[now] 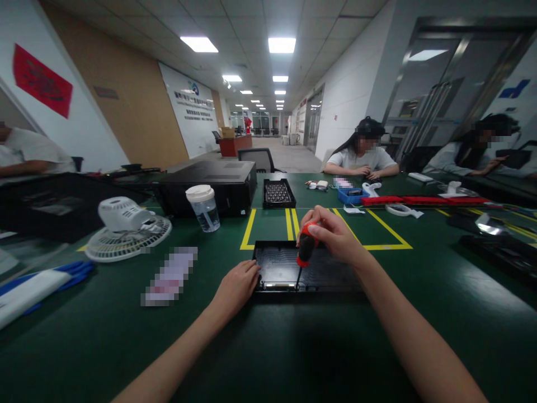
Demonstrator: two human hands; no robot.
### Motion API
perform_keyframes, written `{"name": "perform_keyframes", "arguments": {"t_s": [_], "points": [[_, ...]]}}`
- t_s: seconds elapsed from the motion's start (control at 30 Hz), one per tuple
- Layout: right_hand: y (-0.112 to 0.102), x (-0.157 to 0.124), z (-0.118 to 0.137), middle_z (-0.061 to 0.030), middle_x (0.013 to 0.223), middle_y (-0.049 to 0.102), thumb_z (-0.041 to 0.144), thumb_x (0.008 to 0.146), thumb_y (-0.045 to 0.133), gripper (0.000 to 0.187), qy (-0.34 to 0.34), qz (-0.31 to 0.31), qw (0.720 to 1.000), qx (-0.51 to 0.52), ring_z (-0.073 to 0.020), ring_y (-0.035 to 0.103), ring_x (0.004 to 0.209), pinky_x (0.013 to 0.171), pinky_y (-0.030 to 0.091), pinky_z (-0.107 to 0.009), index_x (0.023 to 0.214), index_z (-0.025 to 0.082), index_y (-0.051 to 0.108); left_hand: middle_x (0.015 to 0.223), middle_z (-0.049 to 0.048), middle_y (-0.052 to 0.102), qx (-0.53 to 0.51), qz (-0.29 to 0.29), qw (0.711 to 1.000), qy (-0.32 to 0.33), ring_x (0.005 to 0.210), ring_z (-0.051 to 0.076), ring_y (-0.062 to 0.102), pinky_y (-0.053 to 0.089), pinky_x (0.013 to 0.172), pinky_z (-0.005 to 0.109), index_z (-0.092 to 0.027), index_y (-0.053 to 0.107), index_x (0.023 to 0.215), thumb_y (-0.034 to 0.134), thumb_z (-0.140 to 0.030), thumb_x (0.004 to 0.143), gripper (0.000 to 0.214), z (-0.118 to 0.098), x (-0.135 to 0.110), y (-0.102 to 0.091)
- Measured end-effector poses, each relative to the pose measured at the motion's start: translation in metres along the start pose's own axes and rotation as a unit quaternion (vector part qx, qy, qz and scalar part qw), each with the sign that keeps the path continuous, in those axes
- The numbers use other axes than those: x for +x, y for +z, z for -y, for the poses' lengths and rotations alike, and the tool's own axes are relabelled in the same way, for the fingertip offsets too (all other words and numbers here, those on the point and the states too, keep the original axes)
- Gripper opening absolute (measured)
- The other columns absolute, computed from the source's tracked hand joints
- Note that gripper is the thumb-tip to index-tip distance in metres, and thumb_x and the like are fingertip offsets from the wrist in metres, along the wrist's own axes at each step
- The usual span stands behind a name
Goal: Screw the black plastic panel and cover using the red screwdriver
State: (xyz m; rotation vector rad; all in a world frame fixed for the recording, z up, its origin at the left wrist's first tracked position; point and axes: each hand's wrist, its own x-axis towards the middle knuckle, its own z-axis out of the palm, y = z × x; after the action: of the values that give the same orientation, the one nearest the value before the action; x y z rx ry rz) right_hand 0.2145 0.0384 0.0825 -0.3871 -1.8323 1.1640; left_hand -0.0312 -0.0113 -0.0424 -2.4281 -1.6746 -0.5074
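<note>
A shallow black casing [274,264] with a raised rim lies on the green table in front of me. My left hand [240,284] grips its left edge, fingers together. In my right hand [334,234] is a screwdriver [307,247] with a red and black handle, held nearly upright from the top. Its dark shaft points down into the casing, beside a shiny silver strip [280,286] along the near side. Whether the tip sits on a screw is too small to tell. My right hand and forearm hide the casing's right part.
Beyond the casing are yellow tape lines and a black tray of small parts [278,193]. To the left stand a lidded cup [203,208], a white fan [128,229] and a large black case [210,182]. A blue box [351,195] is at back right; people sit around.
</note>
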Motion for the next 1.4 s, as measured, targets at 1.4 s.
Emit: {"name": "perform_keyframes", "arguments": {"t_s": [1.4], "points": [[0.037,-0.006,0.015,0.0027,0.055,0.048,0.029,0.078,0.055,0.026,-0.093,-0.242,0.844,-0.470,-0.0088,0.040,0.048,0.052,0.033,-0.022,0.061,0.019,0.038,0.115,0.0102,0.061,-0.006,-0.003,1.000,0.001,0.109,0.021,0.055,0.043,0.096,0.037,-0.016,0.061,0.106,0.043,-0.020,0.088,0.026,-0.002,0.000,-0.002]]}}
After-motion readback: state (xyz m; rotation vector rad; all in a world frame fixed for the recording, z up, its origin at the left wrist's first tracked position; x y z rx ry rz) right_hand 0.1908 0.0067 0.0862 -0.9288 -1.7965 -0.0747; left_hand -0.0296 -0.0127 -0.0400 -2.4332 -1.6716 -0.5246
